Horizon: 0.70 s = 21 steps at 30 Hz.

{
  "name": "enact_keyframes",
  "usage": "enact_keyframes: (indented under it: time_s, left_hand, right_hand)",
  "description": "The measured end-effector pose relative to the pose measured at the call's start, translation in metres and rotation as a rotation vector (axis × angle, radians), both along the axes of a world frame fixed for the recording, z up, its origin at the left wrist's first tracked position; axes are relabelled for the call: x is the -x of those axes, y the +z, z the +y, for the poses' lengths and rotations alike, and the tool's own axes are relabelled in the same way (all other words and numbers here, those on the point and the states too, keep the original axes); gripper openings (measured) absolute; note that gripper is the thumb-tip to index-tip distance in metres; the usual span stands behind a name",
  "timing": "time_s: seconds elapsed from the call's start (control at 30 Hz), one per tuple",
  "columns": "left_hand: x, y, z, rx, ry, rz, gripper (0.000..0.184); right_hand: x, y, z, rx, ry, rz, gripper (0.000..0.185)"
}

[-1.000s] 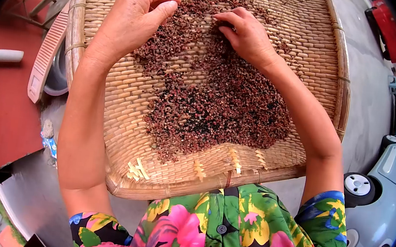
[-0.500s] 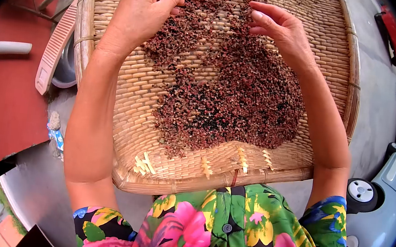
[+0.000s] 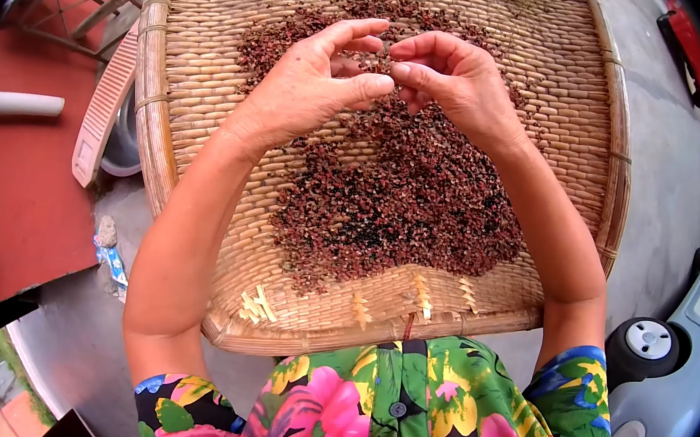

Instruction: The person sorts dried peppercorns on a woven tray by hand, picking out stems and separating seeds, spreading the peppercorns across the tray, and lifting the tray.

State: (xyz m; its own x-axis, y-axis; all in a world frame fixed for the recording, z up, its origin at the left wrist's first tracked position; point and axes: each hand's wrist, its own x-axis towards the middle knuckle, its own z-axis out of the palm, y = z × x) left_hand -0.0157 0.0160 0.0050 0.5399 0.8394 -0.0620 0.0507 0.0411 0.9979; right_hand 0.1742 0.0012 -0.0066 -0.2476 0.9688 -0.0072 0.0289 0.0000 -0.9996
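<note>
Dark red husks mixed with shiny black seeds, probably peppercorns (image 3: 405,190), lie spread over a large woven bamboo tray (image 3: 204,55). Above the far part of the pile, my left hand (image 3: 322,82) is curved, its thumb and fingers apart, with nothing visible in it. Close beside it, my right hand (image 3: 460,84) has its thumb near the forefinger and the other fingers curled in. A small dark bit shows by its fingertips, too small to name. Both hands hide part of the pile behind them.
Left of the tray are a pink ridged plastic board (image 3: 106,109), a metal basin (image 3: 124,137) and a white tube (image 3: 13,106) on a red surface. A light blue toy car (image 3: 684,352) stands at right. Pale woven strips (image 3: 258,303) mark the tray's near edge.
Both hands have come toward each other and nearer to me, from the far sides of the pile to its middle. My right fingers have curled in more. The view has shifted slightly.
</note>
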Motion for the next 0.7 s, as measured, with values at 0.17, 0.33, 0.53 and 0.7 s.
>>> enact_keyframes:
  time_s: [0.17, 0.33, 0.53, 0.7]
  left_hand:
    - [0.001, 0.002, 0.002, 0.091, 0.035, 0.094, 0.028]
    - [0.012, 0.011, 0.010, 0.232, 0.056, 0.045, 0.025]
    - [-0.001, 0.008, 0.003, 0.358, 0.052, -0.216, 0.030]
    - [-0.001, 0.001, 0.001, 0.323, 0.049, -0.157, 0.020]
  right_hand:
    - [-0.002, 0.006, 0.000, -0.030, 0.026, 0.039, 0.013]
    - [-0.018, 0.011, 0.009, -0.035, -0.014, 0.064, 0.016]
    - [-0.004, 0.012, 0.000, -0.012, 0.048, 0.055, 0.016]
    - [-0.001, 0.017, -0.003, -0.006, 0.080, -0.012, 0.012]
